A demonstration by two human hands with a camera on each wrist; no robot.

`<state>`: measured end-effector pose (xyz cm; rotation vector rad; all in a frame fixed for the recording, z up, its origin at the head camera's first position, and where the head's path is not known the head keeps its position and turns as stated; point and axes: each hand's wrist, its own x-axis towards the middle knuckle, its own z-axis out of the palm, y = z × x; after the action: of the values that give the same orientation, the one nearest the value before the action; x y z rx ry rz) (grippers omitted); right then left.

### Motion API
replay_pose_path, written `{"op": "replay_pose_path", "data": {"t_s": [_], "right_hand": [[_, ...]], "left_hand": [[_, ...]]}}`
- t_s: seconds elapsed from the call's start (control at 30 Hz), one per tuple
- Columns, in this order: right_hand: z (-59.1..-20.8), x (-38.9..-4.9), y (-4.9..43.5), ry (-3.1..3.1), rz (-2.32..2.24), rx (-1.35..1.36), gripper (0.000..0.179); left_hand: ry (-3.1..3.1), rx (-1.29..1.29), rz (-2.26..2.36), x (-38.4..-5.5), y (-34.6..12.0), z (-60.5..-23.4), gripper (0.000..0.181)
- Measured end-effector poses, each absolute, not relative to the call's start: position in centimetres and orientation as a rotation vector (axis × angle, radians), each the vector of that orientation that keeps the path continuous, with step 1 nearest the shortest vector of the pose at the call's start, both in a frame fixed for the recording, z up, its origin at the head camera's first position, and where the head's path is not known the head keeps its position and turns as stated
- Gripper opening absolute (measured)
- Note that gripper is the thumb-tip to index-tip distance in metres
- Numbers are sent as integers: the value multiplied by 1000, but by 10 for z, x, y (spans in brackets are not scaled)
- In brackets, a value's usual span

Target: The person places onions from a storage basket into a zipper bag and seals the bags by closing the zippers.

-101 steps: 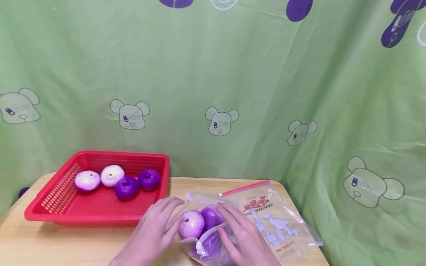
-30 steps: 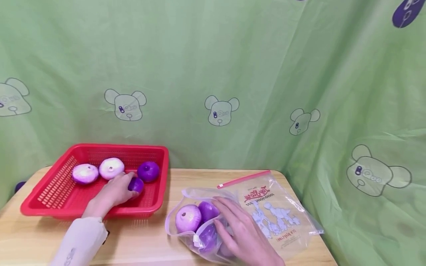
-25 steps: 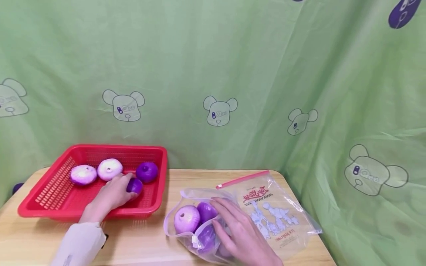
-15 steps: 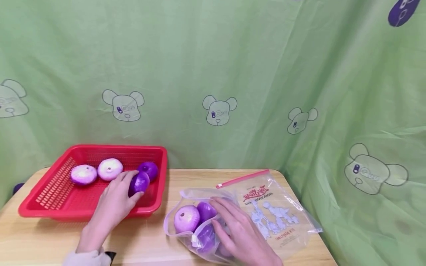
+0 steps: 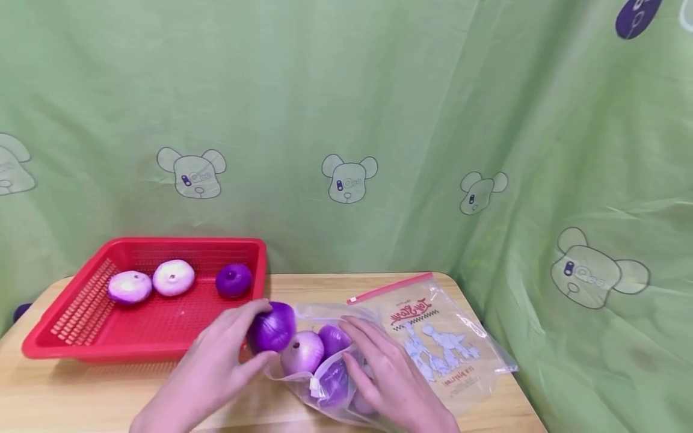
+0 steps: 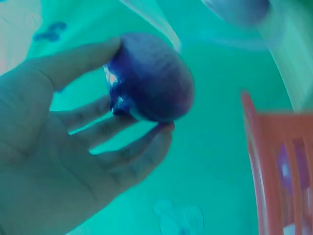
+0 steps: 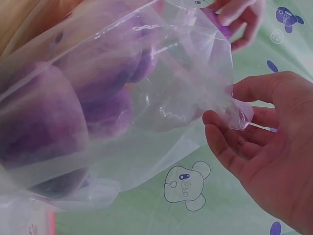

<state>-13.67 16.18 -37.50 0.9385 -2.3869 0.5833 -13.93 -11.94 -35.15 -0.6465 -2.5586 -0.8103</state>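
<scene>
A purple onion (image 5: 272, 328) is held between the thumb and fingers of my left hand (image 5: 216, 355), just left of the bag's open mouth. The left wrist view shows the same onion (image 6: 151, 78) at the fingertips of that hand. A clear zip bag (image 5: 311, 397) with several onions in it rests on the table, a pale purple onion (image 5: 303, 353) at its mouth. My right hand (image 5: 387, 373) grips the bag's right edge; in the right wrist view its thumb and fingers pinch the plastic (image 7: 239, 115).
A red plastic basket (image 5: 146, 346) stands at the left with two whitish onions (image 5: 173, 278) and one dark purple onion (image 5: 234, 280). Another printed zip bag (image 5: 438, 343) with a red slider strip lies flat at the right. A green curtain (image 5: 346, 90) hangs behind the wooden table (image 5: 303, 282).
My left hand left the bag, reached into the basket, took hold of a purple onion, then lifted it out and carried it right to the bag. The right hand stays on the bag.
</scene>
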Motion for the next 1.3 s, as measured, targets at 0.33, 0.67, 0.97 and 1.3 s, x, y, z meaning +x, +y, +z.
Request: {"op": "replay_pose_path", "data": {"t_s": [0.33,0.67,0.97,1.3], "right_hand": [[-373,-125,149,-2315,552,933,46],[-375,-123,147,-2204,612,984,45],[-373,-125,147,-2096,742,1066,40],[-362,-133,158,-1952,919,1029,10]], "left_hand": [[-2500,-914,-849,-129,-89,-362,59],[-2371,-833,-752,-134,-68,-372,52],[-2291,-792,-842,-134,-53,-382,18],[-2209,-900,-902,-136,-72,-370,20]]}}
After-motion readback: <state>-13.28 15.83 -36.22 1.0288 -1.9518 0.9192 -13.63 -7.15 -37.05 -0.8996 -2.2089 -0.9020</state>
